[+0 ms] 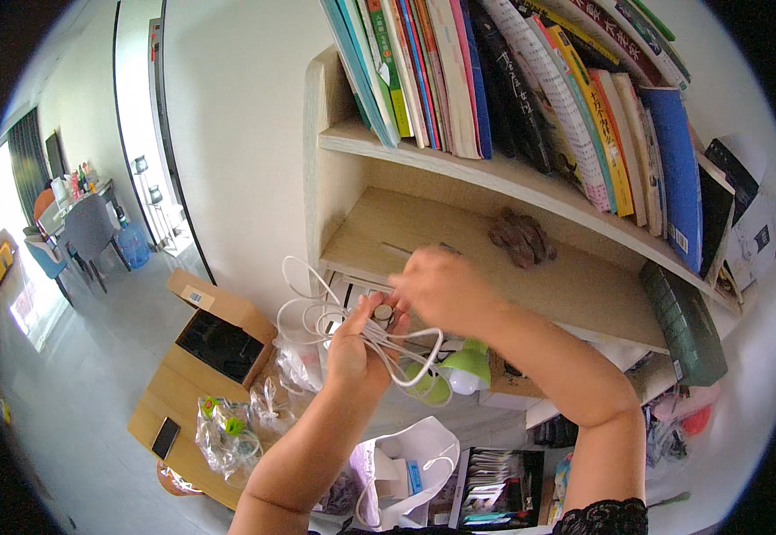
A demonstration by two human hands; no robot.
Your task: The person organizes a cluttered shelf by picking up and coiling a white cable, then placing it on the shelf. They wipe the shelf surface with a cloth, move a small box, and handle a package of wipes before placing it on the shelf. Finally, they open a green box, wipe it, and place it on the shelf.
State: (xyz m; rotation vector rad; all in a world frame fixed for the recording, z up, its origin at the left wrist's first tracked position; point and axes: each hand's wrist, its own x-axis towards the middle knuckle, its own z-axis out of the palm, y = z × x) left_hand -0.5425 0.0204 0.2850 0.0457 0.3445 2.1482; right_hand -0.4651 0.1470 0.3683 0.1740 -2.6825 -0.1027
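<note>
Loops of white cable (424,343) hang around my left hand (366,343), whose fingers are closed on the coil. A small round silvery piece (383,313) shows among those fingers; its kind is unclear. Just above and to the right is my right hand (441,287), slightly blurred, its fingers curled together near the cable. Whatever it may grip is hidden. Both hands are in front of a wooden shelf board (370,218). A thin stick-like item (397,249) and a brown lumpy object (522,237) lie on that board.
Books (584,116) fill the upper shelf. Beneath my hands is a green lamp (466,364). At left, an open cardboard box (218,334), a phone (166,438) and plastic bags (227,437) rest on a wooden surface. Below are a white bag (415,437) and a black bin (504,486).
</note>
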